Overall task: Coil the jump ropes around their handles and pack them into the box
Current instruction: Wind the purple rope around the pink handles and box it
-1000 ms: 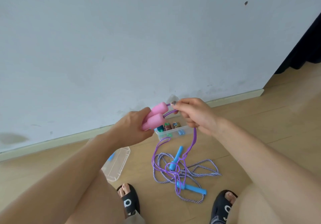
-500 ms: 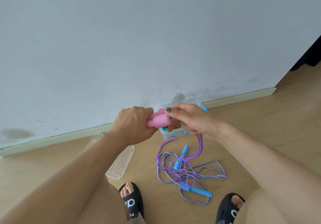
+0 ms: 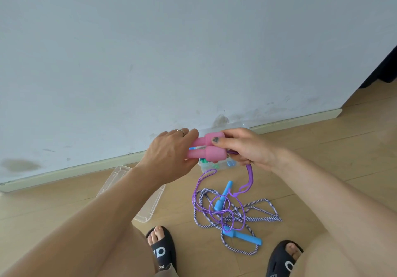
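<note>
both hands (image 3: pixel 169 158) gripping pink handles (image 3: pixel 206 151), purple rope (image 3: pixel 217 203) dangling

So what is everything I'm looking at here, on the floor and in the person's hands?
pink handles: two, pink, side by side, held up in both hands in front of the box
purple rope: one, purple, hangs from the right hand to the floor
blue handles: two, blue, on the floor among the ropes
striped rope: one, blue and white, in loose loops on the floor
box: one, clear plastic, by the wall, small coloured things inside
lid: one, clear, on the floor left of the box
slippers: two, black, on the feet
left hand: grips the handles' narrow ends
right hand: holds the thick ends and the rope
</note>
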